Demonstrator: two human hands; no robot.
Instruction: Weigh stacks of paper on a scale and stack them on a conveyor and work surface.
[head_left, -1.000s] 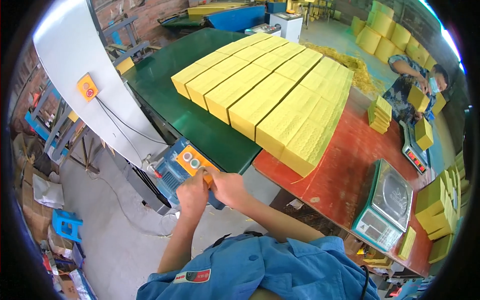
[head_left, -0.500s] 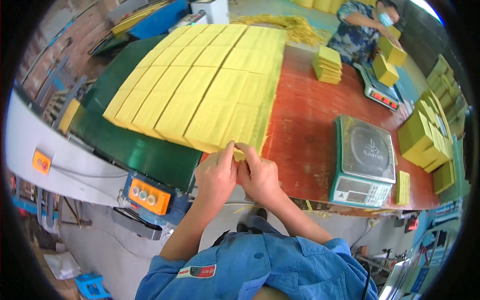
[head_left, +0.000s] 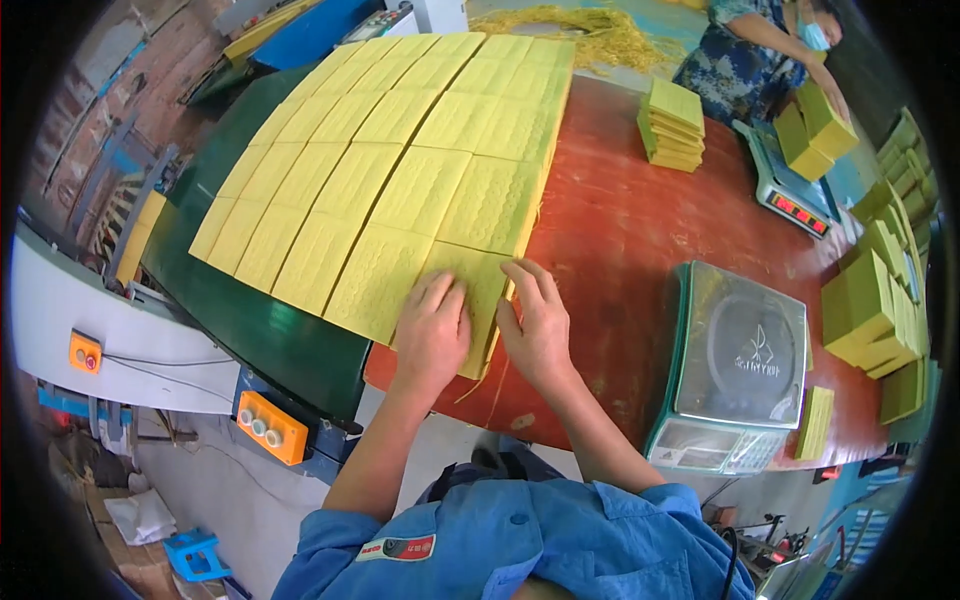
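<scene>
A wide sheet of yellow paper stacks [head_left: 400, 150] lies in rows across the green conveyor belt [head_left: 260, 330] and onto the red table [head_left: 610, 230]. My left hand [head_left: 432, 335] rests flat on the nearest yellow stack [head_left: 478, 290] at the front edge. My right hand [head_left: 537, 325] presses against the same stack's right side, fingers spread along its edge. Both hands touch this stack; neither lifts it.
A green-framed weighing scale [head_left: 742, 365] stands right of my hands. An orange button box [head_left: 268, 427] hangs below the belt. A small yellow pile [head_left: 672, 125] sits far on the table, where another person [head_left: 770, 45] holds stacks by a second scale [head_left: 790, 190]. More yellow bundles [head_left: 875, 310] line the right.
My hands left the orange button box, moved right to the nearest yellow stack and now lie spread on it. The view has swung toward the table.
</scene>
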